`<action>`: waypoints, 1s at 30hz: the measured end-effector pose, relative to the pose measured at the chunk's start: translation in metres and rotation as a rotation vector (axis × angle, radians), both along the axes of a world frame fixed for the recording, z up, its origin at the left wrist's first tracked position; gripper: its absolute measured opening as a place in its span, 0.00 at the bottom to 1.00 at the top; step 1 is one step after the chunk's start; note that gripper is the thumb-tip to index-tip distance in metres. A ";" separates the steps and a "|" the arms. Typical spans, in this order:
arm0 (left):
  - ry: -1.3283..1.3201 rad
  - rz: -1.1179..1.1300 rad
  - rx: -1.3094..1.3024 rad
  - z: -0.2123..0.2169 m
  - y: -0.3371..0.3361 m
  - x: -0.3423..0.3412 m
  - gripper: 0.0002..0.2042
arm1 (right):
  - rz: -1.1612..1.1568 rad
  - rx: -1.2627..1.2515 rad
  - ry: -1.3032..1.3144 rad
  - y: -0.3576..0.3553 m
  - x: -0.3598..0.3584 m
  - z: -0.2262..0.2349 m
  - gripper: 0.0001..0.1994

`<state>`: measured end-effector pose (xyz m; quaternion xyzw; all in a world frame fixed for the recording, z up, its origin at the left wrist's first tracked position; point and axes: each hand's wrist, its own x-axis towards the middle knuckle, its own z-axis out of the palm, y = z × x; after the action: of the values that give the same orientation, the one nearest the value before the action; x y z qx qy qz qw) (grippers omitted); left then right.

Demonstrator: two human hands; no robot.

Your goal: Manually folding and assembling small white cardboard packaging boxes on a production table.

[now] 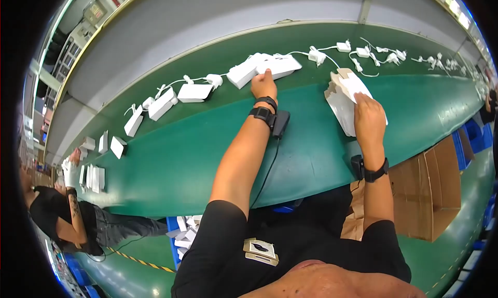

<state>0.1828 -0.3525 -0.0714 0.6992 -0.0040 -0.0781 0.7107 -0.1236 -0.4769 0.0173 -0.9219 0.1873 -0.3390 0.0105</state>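
My left hand (264, 85) reaches to the far side of the green work surface, its fingers closed at the front edge of a white box (282, 66). Right against that one lies another white box (241, 73). Over to the right, my right hand (369, 114) grips an opened white carton (340, 107) whose brown, ragged-looking edge faces up and left. Its fingers lie over the carton's right side, and the thumb is hidden. Just beyond the carton, a white power adapter with its cable (316, 56) rests on the far strip.
More adapters (363, 52) line the far strip to the right; boxes with adapters (163, 103) stand to the left. A black device (280, 124) trails a cable beside my left wrist. A brown cardboard box (420, 189) stands below right, a blue bin (174, 241) below left. A co-worker (65, 215) works far left.
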 end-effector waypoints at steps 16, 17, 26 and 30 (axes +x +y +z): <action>-0.236 -0.912 -0.450 0.091 0.148 -0.220 0.47 | 0.832 1.261 -0.186 0.116 -0.013 0.038 0.16; -0.112 -0.921 -0.473 0.093 0.153 -0.224 0.48 | 0.812 1.169 -0.146 0.114 -0.015 0.037 0.16; 0.023 -1.015 -0.697 0.083 0.163 -0.239 0.44 | 0.803 1.071 0.512 0.072 -0.011 0.068 0.14; -0.099 -0.975 -0.505 0.094 0.160 -0.259 0.40 | 1.039 1.034 0.429 0.056 -0.019 0.049 0.17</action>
<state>-0.0763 -0.1924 0.0223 0.4270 -0.3792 -0.3618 0.7368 -0.1423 -0.4207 0.0666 -0.8149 -0.1374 0.0269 0.5624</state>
